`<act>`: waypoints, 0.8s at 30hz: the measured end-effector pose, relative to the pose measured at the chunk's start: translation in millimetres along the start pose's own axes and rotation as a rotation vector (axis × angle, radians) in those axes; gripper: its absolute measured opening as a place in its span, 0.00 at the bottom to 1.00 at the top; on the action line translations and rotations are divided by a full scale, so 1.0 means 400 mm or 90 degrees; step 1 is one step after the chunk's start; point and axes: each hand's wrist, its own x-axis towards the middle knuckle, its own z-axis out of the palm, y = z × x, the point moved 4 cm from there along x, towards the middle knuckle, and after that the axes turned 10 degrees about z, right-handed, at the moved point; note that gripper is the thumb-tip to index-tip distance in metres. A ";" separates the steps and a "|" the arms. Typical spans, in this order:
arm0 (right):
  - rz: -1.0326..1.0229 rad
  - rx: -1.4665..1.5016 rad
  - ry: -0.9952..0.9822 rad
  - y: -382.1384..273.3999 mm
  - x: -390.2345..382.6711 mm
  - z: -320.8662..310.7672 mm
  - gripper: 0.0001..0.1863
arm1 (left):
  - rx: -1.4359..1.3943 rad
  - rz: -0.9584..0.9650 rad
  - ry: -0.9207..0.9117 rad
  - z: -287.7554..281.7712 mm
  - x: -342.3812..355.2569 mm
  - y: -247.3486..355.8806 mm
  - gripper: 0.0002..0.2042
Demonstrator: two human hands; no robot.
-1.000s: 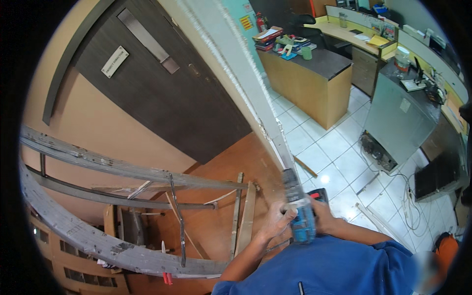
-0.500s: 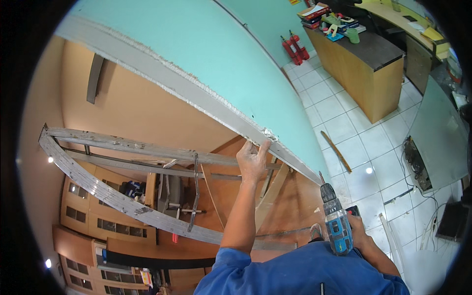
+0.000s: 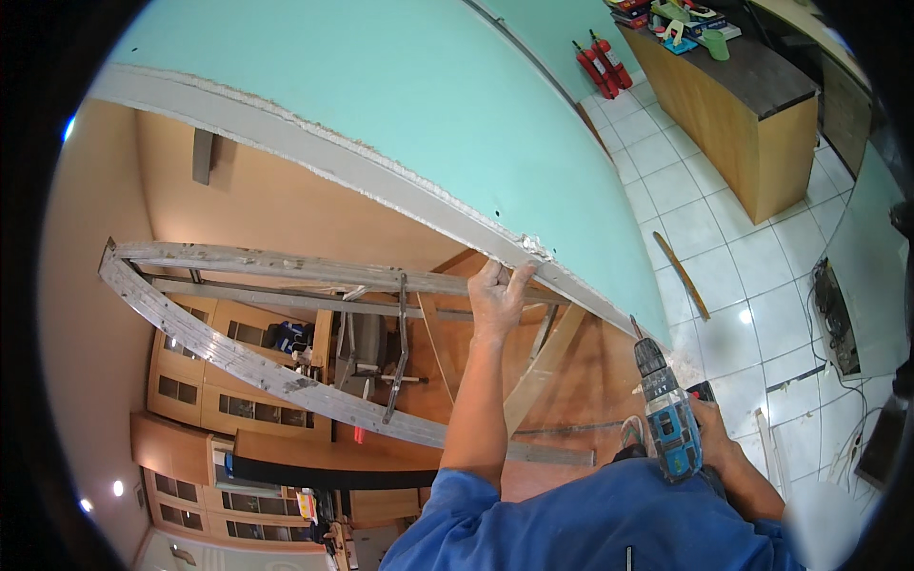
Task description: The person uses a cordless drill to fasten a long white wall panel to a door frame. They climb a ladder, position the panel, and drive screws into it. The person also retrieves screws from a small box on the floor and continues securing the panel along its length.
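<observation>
My left hand [image 3: 499,297] has its fingers curled at the underside of the grey cut edge [image 3: 381,195] of a teal partition panel [image 3: 381,95], beside a crumbled white patch. My right hand [image 3: 706,428] holds a blue-and-black cordless drill [image 3: 672,423] at its handle, low in front of my blue shirt. The drill's bit points up near the lower end of that edge; I cannot tell whether it touches. An aluminium A-frame ladder [image 3: 238,350] lies across the view to the left, with wooden boards [image 3: 545,366] below the panel.
A wooden desk [image 3: 724,133] with books and a green mug stands at the upper right, two fire extinguishers [image 3: 602,62] beside it. A loose wooden strip [image 3: 684,276] lies on the tiles [image 3: 724,305]. Cables and a steel cabinet [image 3: 847,314] are at the right, wooden cabinets [image 3: 190,390] at the lower left.
A second ago both hands were on the drill; my left hand has since left it for the panel edge. The view has turned, bringing the teal panel into sight.
</observation>
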 end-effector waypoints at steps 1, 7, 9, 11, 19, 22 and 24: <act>0.007 0.009 0.003 -0.002 0.000 0.003 0.25 | 0.016 0.013 0.013 0.008 0.002 -0.002 0.16; 0.099 0.099 0.043 -0.054 -0.004 0.053 0.20 | -0.098 0.028 0.088 0.022 -0.023 -0.008 0.19; 0.151 0.059 0.065 -0.077 -0.015 0.079 0.20 | -0.093 0.011 0.042 0.002 -0.024 -0.018 0.23; 0.078 -0.061 0.084 -0.113 -0.019 0.114 0.18 | -0.065 0.046 0.017 -0.002 -0.010 -0.025 0.26; 0.164 -0.481 0.224 -0.106 -0.022 0.268 0.23 | -0.210 0.143 0.130 0.047 -0.011 -0.068 0.33; 0.132 -0.332 0.267 -0.126 -0.031 0.311 0.23 | -0.139 0.089 0.043 0.018 -0.015 -0.080 0.40; 0.156 -0.314 0.279 -0.144 -0.032 0.345 0.24 | -0.141 0.041 0.013 -0.011 -0.030 -0.088 0.37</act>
